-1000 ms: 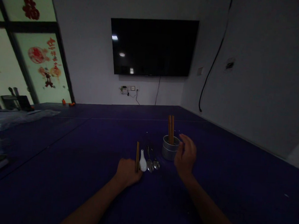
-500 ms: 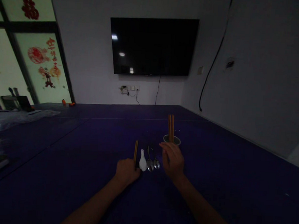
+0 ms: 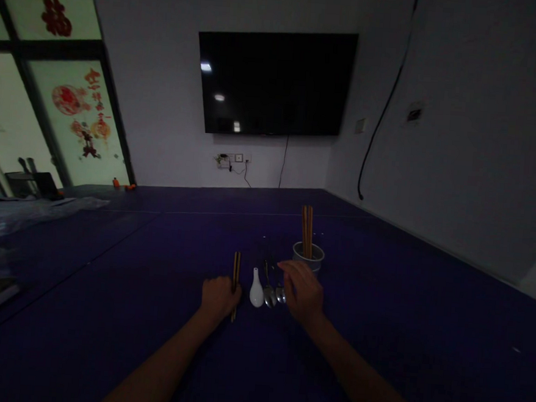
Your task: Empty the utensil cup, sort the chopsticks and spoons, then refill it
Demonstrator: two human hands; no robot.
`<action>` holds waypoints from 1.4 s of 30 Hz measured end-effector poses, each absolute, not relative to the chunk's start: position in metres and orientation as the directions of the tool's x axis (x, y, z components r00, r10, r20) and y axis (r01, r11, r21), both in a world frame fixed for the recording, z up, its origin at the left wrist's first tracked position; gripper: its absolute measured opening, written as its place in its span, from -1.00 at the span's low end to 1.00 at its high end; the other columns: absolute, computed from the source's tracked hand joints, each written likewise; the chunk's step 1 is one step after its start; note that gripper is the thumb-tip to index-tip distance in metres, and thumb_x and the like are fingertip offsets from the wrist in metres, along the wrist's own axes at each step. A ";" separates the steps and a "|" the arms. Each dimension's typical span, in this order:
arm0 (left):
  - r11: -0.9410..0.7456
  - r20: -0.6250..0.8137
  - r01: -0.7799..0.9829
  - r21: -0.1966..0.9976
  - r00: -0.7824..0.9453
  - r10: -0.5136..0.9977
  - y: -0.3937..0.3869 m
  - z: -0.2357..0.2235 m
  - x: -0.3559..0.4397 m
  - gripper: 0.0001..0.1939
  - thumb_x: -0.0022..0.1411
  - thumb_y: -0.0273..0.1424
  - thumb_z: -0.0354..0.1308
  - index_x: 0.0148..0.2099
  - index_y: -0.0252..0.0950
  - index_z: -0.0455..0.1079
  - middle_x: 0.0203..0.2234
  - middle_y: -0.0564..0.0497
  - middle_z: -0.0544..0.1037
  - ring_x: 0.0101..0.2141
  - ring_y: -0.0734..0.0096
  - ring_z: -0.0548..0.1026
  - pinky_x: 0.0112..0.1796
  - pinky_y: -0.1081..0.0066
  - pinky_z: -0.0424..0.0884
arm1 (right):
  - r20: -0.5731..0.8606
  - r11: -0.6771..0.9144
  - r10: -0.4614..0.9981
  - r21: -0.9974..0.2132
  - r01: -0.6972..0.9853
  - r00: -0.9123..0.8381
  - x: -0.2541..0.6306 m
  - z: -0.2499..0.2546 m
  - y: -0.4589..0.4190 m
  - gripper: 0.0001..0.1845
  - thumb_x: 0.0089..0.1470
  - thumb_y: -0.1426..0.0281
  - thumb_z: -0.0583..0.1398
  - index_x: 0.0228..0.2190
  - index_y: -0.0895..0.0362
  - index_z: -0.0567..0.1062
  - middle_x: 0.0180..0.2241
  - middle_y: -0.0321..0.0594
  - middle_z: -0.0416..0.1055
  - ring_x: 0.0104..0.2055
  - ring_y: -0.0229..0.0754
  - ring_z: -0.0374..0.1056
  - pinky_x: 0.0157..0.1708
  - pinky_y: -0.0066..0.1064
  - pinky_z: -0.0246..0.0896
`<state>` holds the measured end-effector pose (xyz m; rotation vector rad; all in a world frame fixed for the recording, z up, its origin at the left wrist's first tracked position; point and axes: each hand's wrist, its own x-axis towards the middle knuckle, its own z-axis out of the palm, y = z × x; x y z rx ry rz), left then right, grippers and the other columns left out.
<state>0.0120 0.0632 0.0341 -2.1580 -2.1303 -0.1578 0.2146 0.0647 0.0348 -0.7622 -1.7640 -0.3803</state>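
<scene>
My left hand (image 3: 218, 295) is closed around a pair of brown chopsticks (image 3: 236, 271) that point away from me, just above the dark blue table (image 3: 106, 287). To its right lie a white ceramic spoon (image 3: 256, 291) and two metal spoons (image 3: 271, 293), side by side. My right hand (image 3: 302, 289) hovers over the rightmost metal spoon, fingers bent and reaching down to it. Behind that hand stands a round metal holder (image 3: 309, 255) with more chopsticks (image 3: 306, 230) upright in it.
A black TV (image 3: 276, 82) hangs on the far wall above a socket with cables (image 3: 231, 160). At the left edge of the table lie clear plastic wrap (image 3: 24, 208) and some dark items. A glass door with red decorations (image 3: 79, 111) is at the back left.
My right hand moved left from beside the metal holder to over the metal spoons. My left hand shifted the chopsticks slightly left.
</scene>
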 end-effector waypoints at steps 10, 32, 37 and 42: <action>-0.054 0.054 0.998 -0.029 0.056 0.997 0.071 0.032 0.011 -0.57 0.24 -0.26 -0.16 -0.15 -0.37 0.47 -0.33 -0.23 0.57 -0.24 0.14 0.54 -0.24 0.29 0.39 | 0.931 0.741 0.311 -0.113 0.662 -0.189 0.211 0.037 0.062 -0.69 0.14 0.51 -0.01 -0.17 0.11 0.46 -0.24 -0.12 0.48 -0.16 -0.11 0.39 -0.13 -0.17 0.31; -0.065 0.046 0.997 -0.042 0.067 0.997 0.073 0.033 0.011 -0.62 0.23 -0.29 -0.13 -0.18 -0.37 0.47 -0.32 -0.20 0.57 -0.25 0.17 0.54 -0.25 0.33 0.40 | 0.916 0.756 0.334 -0.119 0.643 -0.223 0.210 0.034 0.064 -0.70 0.15 0.52 -0.01 -0.16 0.12 0.45 -0.23 -0.11 0.48 -0.15 -0.12 0.38 -0.14 -0.19 0.31; -0.066 0.068 0.996 -0.059 0.070 0.995 0.073 0.033 0.010 -0.64 0.23 -0.35 -0.12 -0.17 -0.38 0.47 -0.32 -0.21 0.57 -0.26 0.16 0.54 -0.25 0.31 0.40 | 0.917 0.754 0.327 -0.108 0.648 -0.228 0.210 0.033 0.064 -0.70 0.16 0.51 -0.01 -0.14 0.13 0.44 -0.21 -0.09 0.48 -0.14 -0.12 0.39 -0.13 -0.19 0.32; -0.050 0.056 0.997 -0.055 0.053 0.997 0.073 0.034 0.009 -0.64 0.25 -0.35 -0.13 -0.17 -0.39 0.47 -0.30 -0.23 0.57 -0.24 0.15 0.54 -0.26 0.31 0.41 | 0.914 0.733 0.350 -0.132 0.668 -0.203 0.211 0.032 0.065 -0.69 0.16 0.49 -0.01 -0.12 0.12 0.43 -0.20 -0.10 0.48 -0.11 -0.12 0.39 -0.10 -0.21 0.32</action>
